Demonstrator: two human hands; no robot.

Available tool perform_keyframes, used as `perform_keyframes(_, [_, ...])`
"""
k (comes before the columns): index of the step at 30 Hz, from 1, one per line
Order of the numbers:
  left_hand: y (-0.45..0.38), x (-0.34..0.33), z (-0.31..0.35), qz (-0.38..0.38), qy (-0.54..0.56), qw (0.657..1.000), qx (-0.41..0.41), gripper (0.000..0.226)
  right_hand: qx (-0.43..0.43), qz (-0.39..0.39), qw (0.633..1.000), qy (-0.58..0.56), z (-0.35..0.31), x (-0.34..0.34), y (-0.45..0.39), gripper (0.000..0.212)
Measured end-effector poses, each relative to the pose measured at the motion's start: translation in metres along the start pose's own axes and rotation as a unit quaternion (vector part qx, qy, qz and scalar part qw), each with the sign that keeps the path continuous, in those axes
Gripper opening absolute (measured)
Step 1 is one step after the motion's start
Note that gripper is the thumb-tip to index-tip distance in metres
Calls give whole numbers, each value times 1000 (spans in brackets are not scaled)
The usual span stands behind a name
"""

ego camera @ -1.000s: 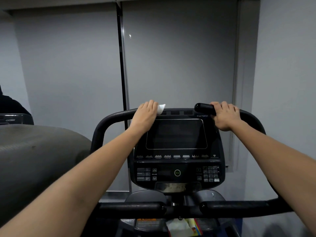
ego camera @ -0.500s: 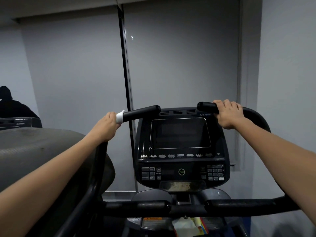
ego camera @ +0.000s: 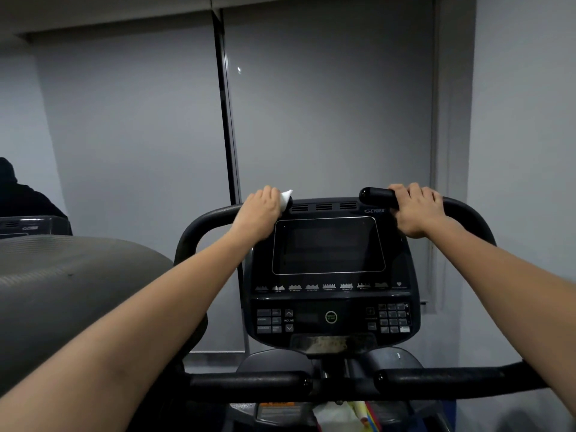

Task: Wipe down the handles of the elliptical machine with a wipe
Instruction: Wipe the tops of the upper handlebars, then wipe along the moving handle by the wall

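The left hand (ego camera: 260, 210) curls round the left handle (ego camera: 205, 224) at its far inner end, the white wipe (ego camera: 286, 198) bunched under its fingers, poking out rightward. The right hand (ego camera: 416, 208) grips the right handle (ego camera: 375, 194).

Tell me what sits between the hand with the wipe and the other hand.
In the head view, between the left hand with the wipe and the right hand lies the console's top edge, with vent slots.

White wipe (ego camera: 286, 198) around left handle (ego camera: 205, 226)
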State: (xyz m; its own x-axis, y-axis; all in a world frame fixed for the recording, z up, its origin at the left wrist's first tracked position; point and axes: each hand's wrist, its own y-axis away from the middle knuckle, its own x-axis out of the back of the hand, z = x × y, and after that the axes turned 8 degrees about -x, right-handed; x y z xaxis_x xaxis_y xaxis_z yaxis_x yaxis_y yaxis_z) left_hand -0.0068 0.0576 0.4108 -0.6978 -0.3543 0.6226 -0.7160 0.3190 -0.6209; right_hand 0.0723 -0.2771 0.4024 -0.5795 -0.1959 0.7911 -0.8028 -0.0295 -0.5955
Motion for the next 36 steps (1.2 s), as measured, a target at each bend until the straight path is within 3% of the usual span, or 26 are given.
perform_keyframes(5, [4, 1, -2, 48, 79, 996, -2, 31, 1, -16, 1000, 1, 0, 5, 2, 53])
perform_keyframes(10, [29, 1, -31, 30, 88, 995, 19, 36, -2, -88, 996, -18, -5, 26, 0, 60])
perform_keyframes(15, [55, 0, -55, 18, 108, 992, 62, 36, 97, 17, 994, -47, -48, 39, 3, 54])
perform_keyframes(19, [80, -3, -73, -7, 132, 984, 115, 33, 163, 10, 983, -89, -110, 47, -1, 44])
perform_keyframes(22, [99, -5, -85, -38, 193, 961, 197, 29, 201, -14, 970, -133, -158, 47, -3, 41])
perform_keyframes(26, [126, -8, -87, -66, 311, 901, 295, 29, 241, -43, 961, -129, -214, 41, 2, 39])
perform_keyframes(31, [159, -17, -79, -49, 426, 844, 323, 27, 298, -84, 946, -92, -265, 27, 14, 43])
perform_keyframes(36, [185, -23, -59, -56, 424, 826, 368, 25, 339, -59, 937, -67, -305, 11, 27, 46])
